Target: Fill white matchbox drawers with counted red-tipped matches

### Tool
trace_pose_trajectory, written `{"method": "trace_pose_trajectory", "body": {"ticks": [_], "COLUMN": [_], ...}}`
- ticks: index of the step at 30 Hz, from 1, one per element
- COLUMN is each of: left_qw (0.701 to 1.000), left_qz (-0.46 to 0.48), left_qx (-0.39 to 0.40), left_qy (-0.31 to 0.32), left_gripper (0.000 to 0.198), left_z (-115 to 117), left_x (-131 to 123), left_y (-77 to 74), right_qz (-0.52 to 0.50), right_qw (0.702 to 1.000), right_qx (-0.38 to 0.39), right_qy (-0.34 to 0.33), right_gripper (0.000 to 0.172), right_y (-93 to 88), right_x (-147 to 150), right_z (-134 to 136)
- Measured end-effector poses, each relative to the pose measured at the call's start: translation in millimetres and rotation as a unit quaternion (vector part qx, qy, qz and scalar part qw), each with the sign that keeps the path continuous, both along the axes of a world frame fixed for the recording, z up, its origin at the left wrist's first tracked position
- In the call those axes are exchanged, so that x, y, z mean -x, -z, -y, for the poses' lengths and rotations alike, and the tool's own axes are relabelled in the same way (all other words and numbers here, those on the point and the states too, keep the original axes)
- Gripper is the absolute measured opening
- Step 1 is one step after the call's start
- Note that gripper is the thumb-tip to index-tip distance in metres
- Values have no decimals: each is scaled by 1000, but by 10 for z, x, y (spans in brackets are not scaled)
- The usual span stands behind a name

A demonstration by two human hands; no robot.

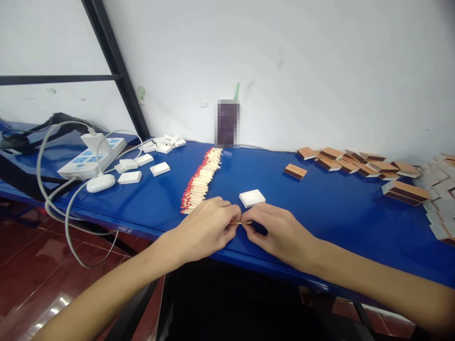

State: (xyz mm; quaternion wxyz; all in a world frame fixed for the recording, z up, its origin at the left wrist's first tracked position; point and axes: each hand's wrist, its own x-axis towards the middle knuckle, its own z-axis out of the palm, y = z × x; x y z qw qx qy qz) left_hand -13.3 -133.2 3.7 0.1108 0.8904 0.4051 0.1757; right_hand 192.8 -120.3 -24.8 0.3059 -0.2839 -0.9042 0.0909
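My left hand (213, 225) and my right hand (275, 227) meet near the table's front edge, fingertips pinched together. Between them runs a thin tan bundle that looks like matches (241, 222), reddish at its left end; the fingers hide most of it. Just beyond my right hand lies a white matchbox tray (252, 198). To the left of it, a long row of red-tipped matches (202, 182) stretches back toward the wall, its near end close to my left hand.
More white trays (160, 169) are scattered at the left, beside a power strip (93, 158) with looping cables. Several orange-brown matchboxes (330, 153) lie at the back right, one matchbox (295, 171) apart. A grey-white pile (442, 189) stands far right. A pixelated dark object (227, 124) leans on the wall.
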Motion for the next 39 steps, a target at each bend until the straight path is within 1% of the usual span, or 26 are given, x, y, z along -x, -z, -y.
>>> {"method": "trace_pose_trajectory", "body": {"ticks": [5,10,14,17,23,30,35,39], "left_qw": [1000,998,999,999,998,999,998,998], "left_qz": [-3,-45,-38,-32,-52,-46,-53,-58], "left_qx": [-9,-23,-1,-2,8,18,16,-1], "left_qy": [9,26,10,0,24,15,28,28], "left_gripper": [6,11,10,10,10,12,10,7], "left_z": [-16,-3,-8,-17,-10,3,-22,-126], "left_x": [43,22,-31,-50,-58,-98,-99,-123], "left_y": [9,-57,-92,-98,-149,-146,-141,-210], "right_qz": [-4,40,47,39,65,27,21,30], "right_qw": [1000,999,998,997,993,994,995,997], "right_qx": [1,32,47,59,94,103,93,67], "right_qy": [-3,-9,5,21,-1,2,-8,-10], "right_gripper": [14,18,18,19,13,16,15,12], "right_y": [-18,-112,-149,-158,-214,-194,-176,-262], "right_x": [10,-17,-11,3,-43,-35,-48,-115], "right_z": [-14,-10,-9,-18,-38,-33,-61,-160]}}
